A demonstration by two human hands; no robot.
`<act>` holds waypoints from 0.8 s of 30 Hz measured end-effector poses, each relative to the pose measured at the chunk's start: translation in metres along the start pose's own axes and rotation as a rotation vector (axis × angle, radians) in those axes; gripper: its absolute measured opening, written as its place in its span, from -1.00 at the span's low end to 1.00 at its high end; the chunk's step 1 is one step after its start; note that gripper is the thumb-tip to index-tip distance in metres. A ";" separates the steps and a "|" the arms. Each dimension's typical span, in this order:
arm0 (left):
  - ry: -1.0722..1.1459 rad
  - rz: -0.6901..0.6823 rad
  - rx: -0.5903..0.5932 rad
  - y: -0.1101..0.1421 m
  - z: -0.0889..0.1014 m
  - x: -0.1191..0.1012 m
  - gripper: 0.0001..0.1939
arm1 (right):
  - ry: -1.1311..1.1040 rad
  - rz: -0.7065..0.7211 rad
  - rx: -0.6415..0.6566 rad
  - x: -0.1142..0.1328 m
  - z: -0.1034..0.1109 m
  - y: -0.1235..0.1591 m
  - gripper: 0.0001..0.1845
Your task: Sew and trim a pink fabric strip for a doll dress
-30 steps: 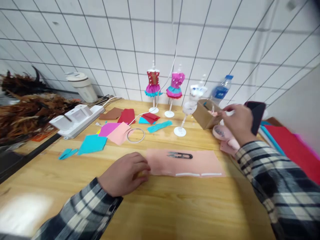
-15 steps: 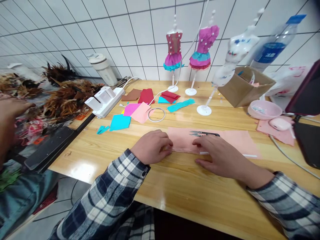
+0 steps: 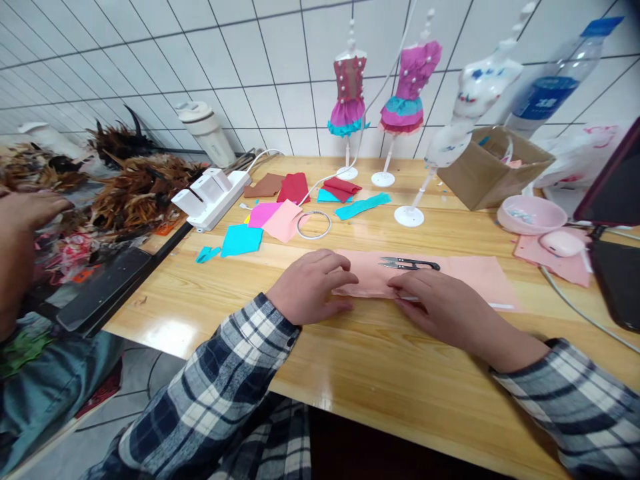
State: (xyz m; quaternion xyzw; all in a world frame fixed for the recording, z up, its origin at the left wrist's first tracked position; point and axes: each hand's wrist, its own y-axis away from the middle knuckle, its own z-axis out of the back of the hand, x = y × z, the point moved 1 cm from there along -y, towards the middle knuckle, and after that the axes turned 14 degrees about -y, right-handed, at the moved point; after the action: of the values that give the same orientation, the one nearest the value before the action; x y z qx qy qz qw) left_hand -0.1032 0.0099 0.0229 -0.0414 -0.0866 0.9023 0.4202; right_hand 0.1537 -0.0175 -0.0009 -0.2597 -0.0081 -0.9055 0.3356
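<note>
A long peach sheet (image 3: 475, 277) lies flat on the wooden table, with strips of white tape along its near edge; I cannot tell if it is cloth or paper. Black thread snips (image 3: 410, 264) rest on top of it. My left hand (image 3: 315, 287) is at the sheet's left end, fingers bent, with a gap between them and the thumb. Farther right, my right hand (image 3: 445, 310) has its thumb and fingers closed on the near edge beside a tape strip, partly covering the tape. The snips lie just beyond its fingers.
Dressed mini mannequins (image 3: 350, 87) and a bare mannequin (image 3: 475, 100) stand at the back. A cardboard box (image 3: 495, 173), pink bowl (image 3: 533, 215) and phone (image 3: 613, 180) are at right. Coloured pieces (image 3: 243, 240), a ring (image 3: 314, 225) and a power strip (image 3: 215, 200) lie left; another person's hand (image 3: 25, 220) is far left.
My right hand has come from beside the cardboard box to the sheet's near edge, its thumb and fingers now closed there. My left hand stays at the left end. The view has swung left and down.
</note>
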 end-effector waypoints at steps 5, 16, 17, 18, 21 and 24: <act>-0.053 -0.027 0.055 -0.004 -0.007 -0.004 -0.79 | -0.009 -0.002 0.020 -0.002 0.002 0.002 -0.77; -0.110 -0.011 0.052 -0.003 -0.005 -0.004 -0.76 | 0.107 0.067 -0.028 0.006 0.002 -0.001 -0.76; -0.105 -0.009 0.056 -0.003 -0.005 -0.004 -0.76 | 0.125 0.075 -0.035 0.006 0.002 0.000 -0.76; -0.098 -0.008 0.058 -0.003 -0.005 -0.004 -0.76 | 0.139 0.075 -0.033 0.005 0.001 0.000 -0.75; -0.052 0.021 0.036 -0.003 -0.007 -0.004 -0.75 | 0.120 0.016 -0.026 0.003 0.000 0.001 -0.74; 0.048 0.093 -0.016 -0.004 -0.012 -0.002 -0.76 | 0.030 -0.072 -0.057 -0.001 -0.001 0.001 -0.74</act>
State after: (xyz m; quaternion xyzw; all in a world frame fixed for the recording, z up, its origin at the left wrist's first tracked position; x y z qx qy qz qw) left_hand -0.0971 0.0124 0.0124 -0.0704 -0.0816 0.9189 0.3794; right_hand 0.1549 -0.0178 -0.0028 -0.2550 0.0131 -0.9207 0.2953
